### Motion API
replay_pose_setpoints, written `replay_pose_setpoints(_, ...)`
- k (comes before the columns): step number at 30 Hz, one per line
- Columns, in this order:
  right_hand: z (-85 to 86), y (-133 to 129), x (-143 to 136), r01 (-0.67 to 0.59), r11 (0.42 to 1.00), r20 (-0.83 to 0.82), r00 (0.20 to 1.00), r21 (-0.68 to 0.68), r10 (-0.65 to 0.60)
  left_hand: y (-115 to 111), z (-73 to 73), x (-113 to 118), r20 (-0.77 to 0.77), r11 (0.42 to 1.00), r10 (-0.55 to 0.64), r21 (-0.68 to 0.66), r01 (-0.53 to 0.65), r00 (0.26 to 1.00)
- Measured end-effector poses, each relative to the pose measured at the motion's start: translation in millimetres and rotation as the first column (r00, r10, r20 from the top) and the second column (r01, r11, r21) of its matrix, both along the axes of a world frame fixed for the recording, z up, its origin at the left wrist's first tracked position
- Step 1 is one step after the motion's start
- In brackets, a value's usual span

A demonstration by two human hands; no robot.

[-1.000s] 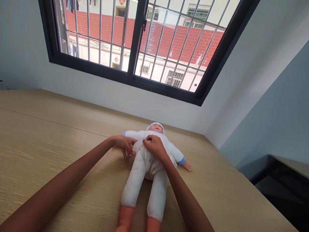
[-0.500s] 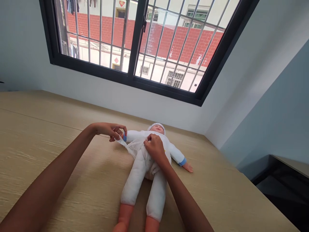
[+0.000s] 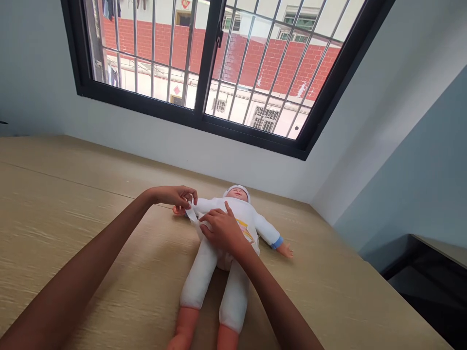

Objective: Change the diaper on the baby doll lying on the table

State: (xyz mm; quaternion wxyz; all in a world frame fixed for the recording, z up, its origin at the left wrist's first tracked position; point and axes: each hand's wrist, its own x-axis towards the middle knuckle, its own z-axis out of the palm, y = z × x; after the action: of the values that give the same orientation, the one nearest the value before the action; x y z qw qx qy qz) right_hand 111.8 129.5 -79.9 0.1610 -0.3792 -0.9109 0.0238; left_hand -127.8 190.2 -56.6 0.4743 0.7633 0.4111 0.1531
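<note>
A baby doll in white clothes with blue cuffs lies on its back, head toward the window, legs toward me. Round its hips is a white diaper with a yellow and pink print on the front. My left hand pinches the diaper's thin white side tab beside the doll's arm and holds it stretched outward. Across the diaper's front lies my right hand, its fingers apart and reaching toward that tab. It covers part of the waist, so whether its fingertips grip any material is hidden.
The doll rests on a wide light-wood surface with a seam at the left. Behind it stand a pale wall and a dark-framed window with metal bars. A dark piece of furniture is at the right edge.
My left hand has moved slightly right, toward the doll, still pinching the tab. My right hand has shifted left across the diaper and its fingers have spread, uncovering the printed front.
</note>
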Motion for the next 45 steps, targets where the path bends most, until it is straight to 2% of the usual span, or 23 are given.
replay_pose_setpoints(7,-3.6,6,3,0.107,0.994,0.028,0.994,0.013,-0.107,-2,2.6,2,0.046,1.0,-0.01,0.007,0.01,0.999)
replay_pose_setpoints(14,-0.4,1,-1,0.107,0.993,-0.022,0.994,-0.042,-0.107,-15,12.9,19,0.185,0.999,-0.038,0.012,0.036,0.982)
replay_pose_setpoints(18,16.3,8,21,0.054,0.99,-0.027,0.998,-0.127,-0.058,-17,10.8,29,0.2,1.0,0.019,0.007,-0.021,0.98)
replay_pose_setpoints(23,51.6,10,64,0.064,0.968,-0.035,0.997,-0.241,-0.075,-21,9.3,43,0.226,0.996,0.079,0.017,-0.085,0.971)
replay_pose_setpoints(27,64.6,8,83,0.158,0.933,-0.023,0.984,-0.324,-0.175,-28,4.4,67,0.258,0.994,0.046,0.088,-0.07,0.965)
replay_pose_setpoints(30,59.5,12,83,0.19,0.903,0.012,0.979,-0.385,-0.201,-35,-4.2,90,0.247,0.976,0.015,0.206,-0.068,0.969)
replay_pose_setpoints(35,47.8,21,78,0.162,0.89,0.015,0.985,-0.425,-0.172,-46,-19.5,120,0.207,0.892,0.055,0.43,-0.141,0.977)
replay_pose_setpoints(40,57.0,21,97,0.113,0.862,-0.027,0.989,-0.495,-0.145,-49,-23.5,125,0.151,0.856,0.076,0.498,-0.142,0.986)
replay_pose_setpoints(45,69.2,19,127,0.226,0.828,0.008,0.966,-0.514,-0.259,-39,-17.1,112,0.121,0.877,0.065,0.466,-0.115,0.991)
